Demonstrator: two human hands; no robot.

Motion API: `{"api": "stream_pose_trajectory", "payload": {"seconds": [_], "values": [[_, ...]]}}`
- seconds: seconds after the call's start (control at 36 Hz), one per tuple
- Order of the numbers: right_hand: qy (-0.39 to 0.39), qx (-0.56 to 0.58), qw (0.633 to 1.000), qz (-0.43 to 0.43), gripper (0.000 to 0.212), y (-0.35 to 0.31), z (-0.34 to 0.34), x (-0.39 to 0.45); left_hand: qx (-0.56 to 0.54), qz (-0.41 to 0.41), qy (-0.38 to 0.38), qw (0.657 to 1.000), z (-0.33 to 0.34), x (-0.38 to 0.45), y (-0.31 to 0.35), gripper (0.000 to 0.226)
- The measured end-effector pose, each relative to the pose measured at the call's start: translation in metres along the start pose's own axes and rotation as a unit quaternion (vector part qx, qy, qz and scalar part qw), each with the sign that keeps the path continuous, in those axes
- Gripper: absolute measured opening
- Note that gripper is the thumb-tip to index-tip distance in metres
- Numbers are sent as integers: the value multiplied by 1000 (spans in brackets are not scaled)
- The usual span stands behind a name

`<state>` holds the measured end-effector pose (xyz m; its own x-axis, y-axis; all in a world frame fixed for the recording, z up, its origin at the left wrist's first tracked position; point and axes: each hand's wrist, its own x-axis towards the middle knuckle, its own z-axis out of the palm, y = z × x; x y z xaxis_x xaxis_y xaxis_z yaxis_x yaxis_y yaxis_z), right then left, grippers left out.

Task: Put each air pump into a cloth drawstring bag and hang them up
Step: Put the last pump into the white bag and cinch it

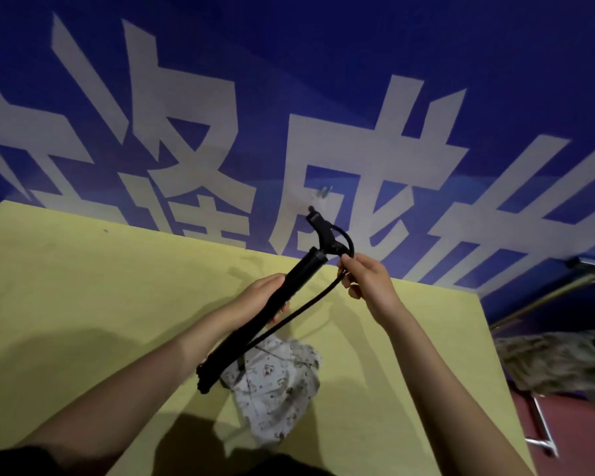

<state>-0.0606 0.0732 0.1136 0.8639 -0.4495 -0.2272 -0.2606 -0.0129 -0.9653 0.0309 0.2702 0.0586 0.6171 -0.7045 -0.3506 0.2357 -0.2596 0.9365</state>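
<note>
A long black air pump [299, 273] is held slanted above the yellow table [83, 286], handle end up toward the wall. My left hand [261, 297] grips its barrel around the middle. My right hand [368, 276] pinches the pump's thin black hose [310, 304] near the handle; the hose runs down along the barrel. Under the pump's lower end, a pale patterned cloth drawstring bag [279, 389] lies crumpled on the table.
A blue wall banner [289, 80] with large white characters rises right behind the table. A small metal hook [323, 192] sticks out of it just above the pump. At the right, a mottled cloth [557, 365] lies over a metal frame beside the table's edge.
</note>
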Motion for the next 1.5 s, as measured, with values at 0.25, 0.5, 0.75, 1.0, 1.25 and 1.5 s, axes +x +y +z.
{"api": "stream_pose_trajectory", "payload": {"seconds": [0.25,0.5,0.75,1.0,1.25,1.5], "values": [[-22,58,998,-6,23,-2,1,-8,44,-29,-37,998,2,-19,-19,30],[-31,90,995,30,15,0,-26,-15,63,-33,-58,996,14,-42,-25,31],[-8,197,980,16,13,18,-37,-41,-17,-60,-38,997,38,-60,-26,33],[11,352,931,97,21,35,-30,-66,-8,-31,-65,997,69,-82,-31,37],[41,424,897,113,24,33,-6,-69,-17,16,-35,999,88,-73,-2,38],[63,466,874,119,26,31,3,-75,-68,-28,-24,997,92,-70,4,47]]}}
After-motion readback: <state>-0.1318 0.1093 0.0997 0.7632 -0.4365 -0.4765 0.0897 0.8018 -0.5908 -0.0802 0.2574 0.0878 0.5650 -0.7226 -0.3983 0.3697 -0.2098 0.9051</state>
